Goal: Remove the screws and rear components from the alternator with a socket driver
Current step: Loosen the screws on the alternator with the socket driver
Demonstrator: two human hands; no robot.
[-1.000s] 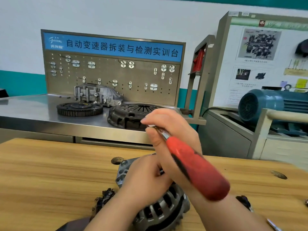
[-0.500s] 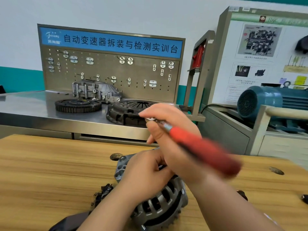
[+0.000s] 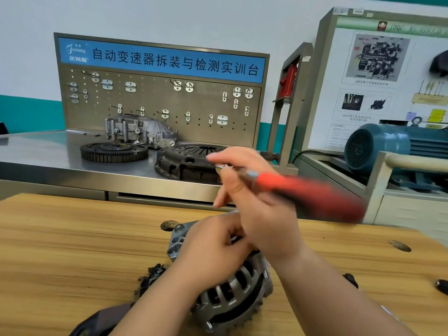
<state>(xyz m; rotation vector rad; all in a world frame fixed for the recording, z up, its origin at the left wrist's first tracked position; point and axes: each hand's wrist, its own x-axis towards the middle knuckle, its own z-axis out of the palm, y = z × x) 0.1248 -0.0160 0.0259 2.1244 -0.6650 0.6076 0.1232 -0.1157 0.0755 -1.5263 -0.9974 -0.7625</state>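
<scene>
Driver (image 3: 303, 190) swung flatter, blurred, pinched by right hand (image 3: 261, 214)
Left hand (image 3: 213, 251) grips alternator (image 3: 237, 292), hiding its rear; clutch (image 3: 179, 163) behind

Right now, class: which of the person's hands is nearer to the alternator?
Left. The left hand grips the top of the alternator, in contact with it; the right hand is above it, holding the red-handled socket driver.

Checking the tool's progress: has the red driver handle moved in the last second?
Yes: the red driver handle swung up and right, away from the alternator.
</scene>
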